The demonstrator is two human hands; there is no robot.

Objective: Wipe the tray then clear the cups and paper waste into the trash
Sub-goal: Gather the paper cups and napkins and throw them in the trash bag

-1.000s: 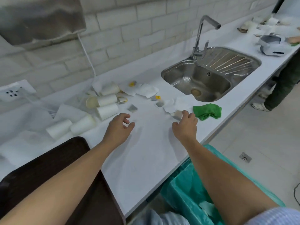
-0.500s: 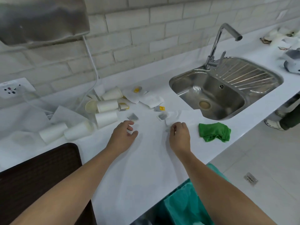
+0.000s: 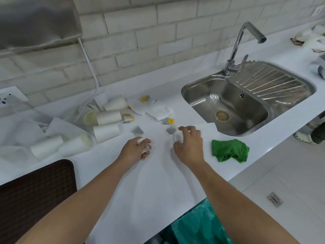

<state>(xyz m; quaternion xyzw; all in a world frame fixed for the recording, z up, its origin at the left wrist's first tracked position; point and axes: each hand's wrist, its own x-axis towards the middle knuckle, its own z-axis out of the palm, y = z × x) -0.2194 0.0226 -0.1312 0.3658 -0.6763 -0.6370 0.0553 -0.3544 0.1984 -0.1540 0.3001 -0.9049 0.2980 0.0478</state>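
No wording is legible: the yellow tea-bag tags (image 3: 171,120) on the countertop (image 3: 158,182) carry print too small to read.

Your left hand (image 3: 134,153), flat on the counter (image 3: 154,182) a second ago, now pinches a small white paper scrap (image 3: 141,140) in curled fingers. Your right hand (image 3: 190,148) has moved forward and closed thumb and fingers on a tea bag (image 3: 177,137).
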